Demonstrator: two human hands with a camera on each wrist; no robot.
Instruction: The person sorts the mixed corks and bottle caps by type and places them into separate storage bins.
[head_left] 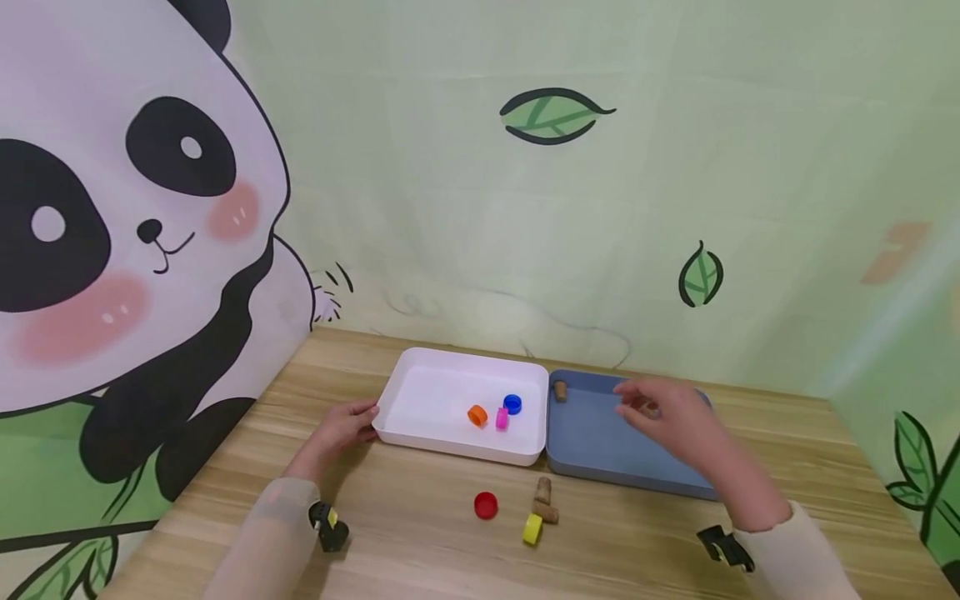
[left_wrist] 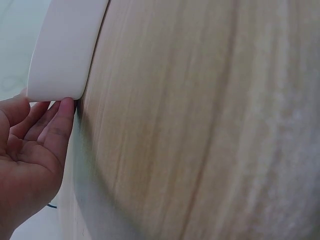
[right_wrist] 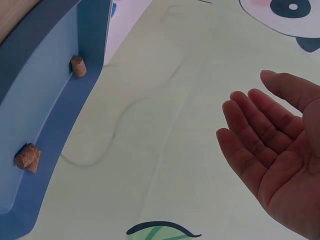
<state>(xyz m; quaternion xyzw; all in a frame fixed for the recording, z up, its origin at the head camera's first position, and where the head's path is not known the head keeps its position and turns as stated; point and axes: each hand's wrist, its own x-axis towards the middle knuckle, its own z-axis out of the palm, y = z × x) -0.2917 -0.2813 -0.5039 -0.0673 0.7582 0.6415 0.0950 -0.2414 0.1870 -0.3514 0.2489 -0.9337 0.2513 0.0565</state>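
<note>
My left hand [head_left: 347, 429] holds the left end of the white tray [head_left: 457, 446], thumb at its rim and fingers against the end wall. An orange cap [head_left: 477, 415], a pink cap [head_left: 502, 418] and a blue cap [head_left: 512, 404] lie in that tray. Over the blue-grey tray [head_left: 600, 442], my right hand [head_left: 671, 417] is raised with fingers loosely bent. Its palm is bare in the right wrist view. One cork [right_wrist: 78, 66] stands in a corner of the blue-grey tray. Another cork [right_wrist: 28, 158] lies along the same wall, mostly hidden by the hand in the head view.
In front of the trays, on the wooden table [head_left: 420, 533], are a red cap [head_left: 486, 505], a yellow cap [head_left: 532, 529] and two corks [head_left: 543, 490] close together. The trays stand side by side. Behind them hangs a green backdrop [head_left: 420, 208] with a painted panda.
</note>
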